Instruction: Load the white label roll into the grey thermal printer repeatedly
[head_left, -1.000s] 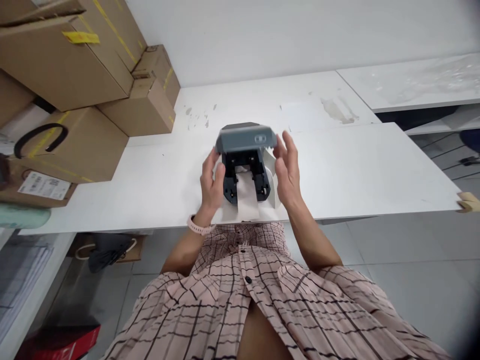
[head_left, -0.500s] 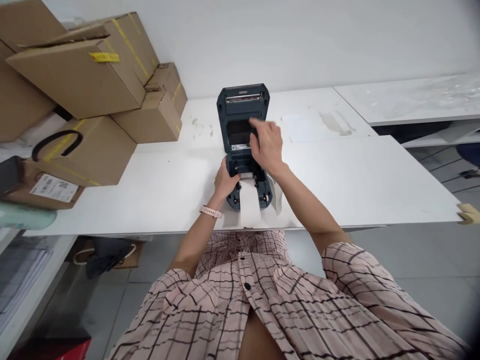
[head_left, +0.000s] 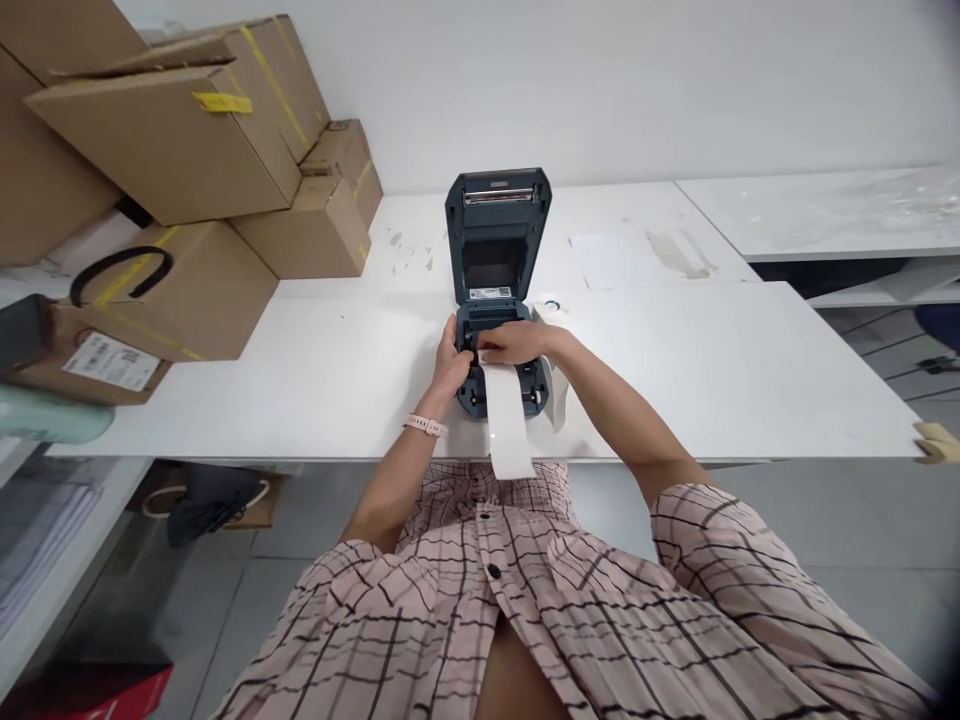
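Observation:
A dark grey label printer (head_left: 496, 262) stands on the white table (head_left: 712, 370) with its lid swung up and back. A white paper strip (head_left: 507, 420) runs out of it toward me and hangs over the table's front edge. My left hand (head_left: 451, 363) grips the printer's left side, fingers curled around it. My right hand (head_left: 517, 342) reaches across the open bay with fingers pressed down on the top of the paper strip. A roll of labels (head_left: 551, 308) lies just right of the printer.
Stacked cardboard boxes (head_left: 187, 180) fill the table's far left. A brown paper bag with a black handle (head_left: 90, 330) lies beside them. A second white tabletop (head_left: 825, 205) stands at the right. Bags sit on the floor under the table (head_left: 210, 500).
The printer lid went from half raised to fully open. My right hand came down from the lid into the bay onto the paper strip, which now reaches farther over the table edge.

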